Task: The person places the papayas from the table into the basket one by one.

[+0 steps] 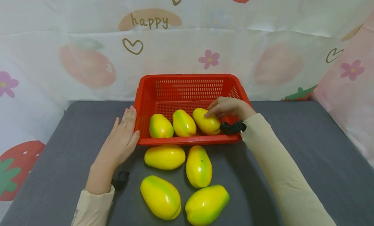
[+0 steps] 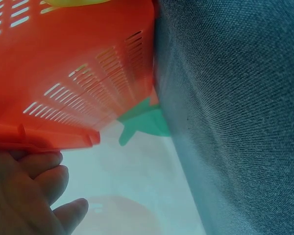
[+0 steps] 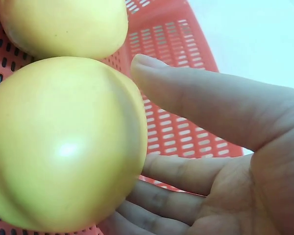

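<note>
A red plastic basket stands at the back of the grey table with three yellow-green papayas in it. My left hand lies along the basket's left side, fingers extended and thumb by the front corner; in the left wrist view its fingertips are right at the rim. Inside the basket, my right hand holds the rightmost papaya by its upper end. The right wrist view shows the thumb at one edge of this papaya, with the other fingertips hidden behind it.
The middle papaya and left papaya lie alongside in the basket. Several more lie on the table before it, the closest a sideways papaya by the front wall. A patterned cloth hangs behind.
</note>
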`<state>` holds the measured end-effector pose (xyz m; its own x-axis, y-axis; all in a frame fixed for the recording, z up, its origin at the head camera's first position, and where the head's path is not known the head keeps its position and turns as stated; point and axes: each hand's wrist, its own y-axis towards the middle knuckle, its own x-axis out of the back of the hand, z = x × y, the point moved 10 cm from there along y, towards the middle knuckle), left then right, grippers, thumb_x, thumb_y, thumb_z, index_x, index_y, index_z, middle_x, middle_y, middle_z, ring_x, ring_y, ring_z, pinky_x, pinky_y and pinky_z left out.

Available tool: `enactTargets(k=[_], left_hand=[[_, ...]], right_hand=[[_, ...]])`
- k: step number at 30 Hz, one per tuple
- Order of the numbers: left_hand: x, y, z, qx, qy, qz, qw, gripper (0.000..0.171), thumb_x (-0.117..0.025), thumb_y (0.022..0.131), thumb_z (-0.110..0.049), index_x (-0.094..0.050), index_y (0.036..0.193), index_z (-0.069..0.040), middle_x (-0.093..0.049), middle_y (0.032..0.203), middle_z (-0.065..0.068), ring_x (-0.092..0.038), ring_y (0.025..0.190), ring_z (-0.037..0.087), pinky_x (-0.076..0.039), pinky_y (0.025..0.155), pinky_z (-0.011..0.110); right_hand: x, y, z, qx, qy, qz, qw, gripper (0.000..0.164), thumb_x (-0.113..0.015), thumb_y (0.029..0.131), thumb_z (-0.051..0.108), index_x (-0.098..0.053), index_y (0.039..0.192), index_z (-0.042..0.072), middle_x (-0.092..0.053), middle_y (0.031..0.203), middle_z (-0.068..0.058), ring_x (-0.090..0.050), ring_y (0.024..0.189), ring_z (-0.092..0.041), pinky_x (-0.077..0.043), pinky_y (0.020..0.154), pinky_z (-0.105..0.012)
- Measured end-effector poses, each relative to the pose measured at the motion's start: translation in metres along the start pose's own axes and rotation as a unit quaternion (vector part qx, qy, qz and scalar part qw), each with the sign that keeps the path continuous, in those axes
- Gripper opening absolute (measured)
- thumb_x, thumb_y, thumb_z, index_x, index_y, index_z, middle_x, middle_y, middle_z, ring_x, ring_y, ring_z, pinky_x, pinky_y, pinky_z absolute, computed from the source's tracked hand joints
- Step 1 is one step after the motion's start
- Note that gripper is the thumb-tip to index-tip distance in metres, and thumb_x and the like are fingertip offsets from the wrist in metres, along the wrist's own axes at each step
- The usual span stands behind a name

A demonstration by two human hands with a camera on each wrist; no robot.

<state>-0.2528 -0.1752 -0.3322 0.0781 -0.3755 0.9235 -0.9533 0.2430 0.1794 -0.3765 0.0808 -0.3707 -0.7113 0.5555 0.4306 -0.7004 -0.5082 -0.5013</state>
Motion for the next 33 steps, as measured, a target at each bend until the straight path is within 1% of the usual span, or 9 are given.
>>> enactTargets(k=[6, 10, 15, 19, 26, 33], left_hand=[[-0.001, 0.000, 0.000, 0.000, -0.004, 0.002, 1.0000, 0.065, -0.034, 0.098, -0.023, -0.003, 0.150, 0.000, -0.005, 0.157, 0.017, -0.003, 0.144, 0.030, -0.003, 0.113, 0.052], [-0.001, 0.000, 0.000, 0.001, -0.004, 0.005, 1.0000, 0.065, -0.033, 0.098, -0.023, -0.002, 0.150, 0.000, -0.004, 0.157, 0.017, -0.002, 0.144, 0.030, -0.003, 0.113, 0.052], [0.000, 0.000, 0.000, 0.002, -0.002, 0.005, 1.0000, 0.065, -0.034, 0.098, -0.023, -0.002, 0.150, 0.000, -0.003, 0.157, 0.016, -0.003, 0.144, 0.031, -0.003, 0.113, 0.052], [0.000, 0.000, 0.000, 0.001, -0.002, 0.007, 1.0000, 0.065, -0.034, 0.098, -0.022, -0.002, 0.150, 0.001, -0.003, 0.157, 0.016, -0.003, 0.143, 0.031, -0.003, 0.113, 0.053], [0.001, 0.001, 0.001, 0.004, -0.004, 0.008, 1.0000, 0.065, -0.034, 0.098, -0.022, -0.002, 0.150, 0.001, -0.003, 0.157, 0.016, -0.003, 0.143, 0.032, -0.003, 0.113, 0.053], [0.001, 0.001, 0.000, 0.000, -0.007, 0.005, 1.0000, 0.065, -0.035, 0.098, -0.022, -0.003, 0.150, 0.001, -0.005, 0.156, 0.017, -0.004, 0.143, 0.032, -0.003, 0.113, 0.053]], right_hand=[[0.004, -0.003, 0.002, 0.009, -0.004, -0.009, 1.000, 0.060, -0.062, 0.090, 0.021, -0.040, 0.137, -0.010, -0.039, 0.142, -0.023, -0.045, 0.125, -0.035, -0.042, 0.100, -0.041], [0.008, -0.007, 0.003, 0.018, -0.002, -0.016, 1.000, 0.062, -0.062, 0.090, 0.022, -0.040, 0.138, -0.010, -0.040, 0.142, -0.023, -0.046, 0.125, -0.034, -0.042, 0.099, -0.041], [0.010, -0.016, 0.007, 0.041, 0.017, -0.019, 0.999, 0.059, -0.060, 0.091, 0.019, -0.039, 0.137, -0.011, -0.042, 0.140, -0.025, -0.048, 0.124, -0.034, -0.040, 0.101, -0.043], [0.015, -0.025, 0.010, 0.052, 0.019, -0.033, 0.998, 0.057, -0.061, 0.091, 0.020, -0.041, 0.137, -0.008, -0.043, 0.140, -0.023, -0.049, 0.123, -0.034, -0.038, 0.102, -0.045], [0.023, -0.048, 0.014, 0.076, 0.027, -0.061, 0.995, 0.055, -0.063, 0.090, 0.023, -0.045, 0.137, -0.002, -0.045, 0.140, -0.017, -0.048, 0.124, -0.032, -0.037, 0.104, -0.046], [0.018, -0.084, 0.011, 0.089, 0.014, -0.086, 0.992, 0.055, -0.062, 0.091, 0.027, -0.046, 0.137, 0.003, -0.045, 0.140, -0.014, -0.045, 0.125, -0.032, -0.032, 0.106, -0.051]])
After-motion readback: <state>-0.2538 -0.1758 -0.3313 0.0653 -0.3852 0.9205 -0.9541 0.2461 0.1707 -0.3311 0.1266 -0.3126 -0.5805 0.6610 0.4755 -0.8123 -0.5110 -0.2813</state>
